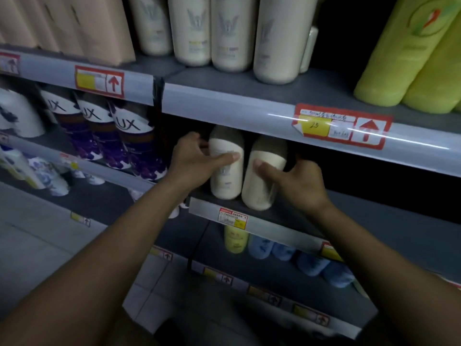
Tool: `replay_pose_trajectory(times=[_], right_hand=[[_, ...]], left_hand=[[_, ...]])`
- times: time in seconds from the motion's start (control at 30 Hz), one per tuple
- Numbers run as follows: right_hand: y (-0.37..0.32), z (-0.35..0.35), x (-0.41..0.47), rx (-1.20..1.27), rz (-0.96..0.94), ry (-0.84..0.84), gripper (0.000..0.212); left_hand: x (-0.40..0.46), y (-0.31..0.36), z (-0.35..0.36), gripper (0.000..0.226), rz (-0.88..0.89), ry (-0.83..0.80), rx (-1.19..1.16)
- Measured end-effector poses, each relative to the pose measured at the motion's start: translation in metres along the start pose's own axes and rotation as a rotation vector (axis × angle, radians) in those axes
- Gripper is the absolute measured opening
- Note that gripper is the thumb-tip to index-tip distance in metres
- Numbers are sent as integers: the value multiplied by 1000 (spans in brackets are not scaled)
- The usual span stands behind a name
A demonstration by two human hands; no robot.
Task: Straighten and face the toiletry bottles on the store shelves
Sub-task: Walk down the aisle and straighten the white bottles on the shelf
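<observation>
You are working the middle shelf [249,216], at its front edge near the left end of this bay. Two cream bottles stand there side by side, touching or nearly so. Your left hand [197,161] grips the left bottle [227,176], thumb across its front and fingers curled round its left side. Your right hand [296,181] grips the right bottle [262,181], thumb on its front and fingers wrapped behind its right side.

Status of this pair: the left bottle stands roughly upright with faint print showing toward you. The right bottle tilts, its base forward of the left one, and shows a plain face; judge it as not yet faced.

Remaining work, as far as visible:
- Turn and square the right bottle to match the left.
- To the right of the pair, the shelf is dark; its contents cannot be made out.
- The cream bottles [224,33] on the top shelf stand in an uneven front row and likely need aligning.
- The purple bottles [129,143] in the left bay lean in a staggered row.

Overall, the task appears at an early stage.
</observation>
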State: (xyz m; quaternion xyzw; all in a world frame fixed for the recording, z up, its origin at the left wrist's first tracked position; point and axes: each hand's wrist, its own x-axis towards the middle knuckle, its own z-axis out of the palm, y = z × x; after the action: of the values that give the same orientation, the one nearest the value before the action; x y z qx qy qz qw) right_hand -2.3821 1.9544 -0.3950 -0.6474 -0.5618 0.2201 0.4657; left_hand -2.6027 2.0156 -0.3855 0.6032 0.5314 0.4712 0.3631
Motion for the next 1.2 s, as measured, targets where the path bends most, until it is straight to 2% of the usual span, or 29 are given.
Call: replay_pose_trajectory(times=[0.07,0.1,0.17,0.2,0.3,0.4,0.5,0.57,0.83,1.2], right_hand=[[6,5,6,-43,73,-13,49],[10,9,7,-47,74,-3,48],[14,16,6,-41,26,49,32],[16,20,6,-47,0,76,30],[22,28,5,-76,8,101,38],[34,31,1,-138,45,47,62],[43,34,-10,-146,70,-51,66],[47,37,-12,-161,56,-37,65],[51,54,-4,-193,47,99,69],[52,76,26,-229,134,143,70]], left_hand=[[7,-9,6,75,5,-15,-23],[10,-14,10,67,5,-21,-25],[13,-25,19,47,36,-13,-36],[13,-29,23,45,60,-2,-43],[12,-40,30,47,107,-3,-75],[8,-53,27,57,124,-66,-78],[2,-63,24,75,128,-115,46],[-1,-69,25,78,129,-104,108],[13,-78,31,66,118,-30,81],[37,-93,35,51,92,17,-3]])
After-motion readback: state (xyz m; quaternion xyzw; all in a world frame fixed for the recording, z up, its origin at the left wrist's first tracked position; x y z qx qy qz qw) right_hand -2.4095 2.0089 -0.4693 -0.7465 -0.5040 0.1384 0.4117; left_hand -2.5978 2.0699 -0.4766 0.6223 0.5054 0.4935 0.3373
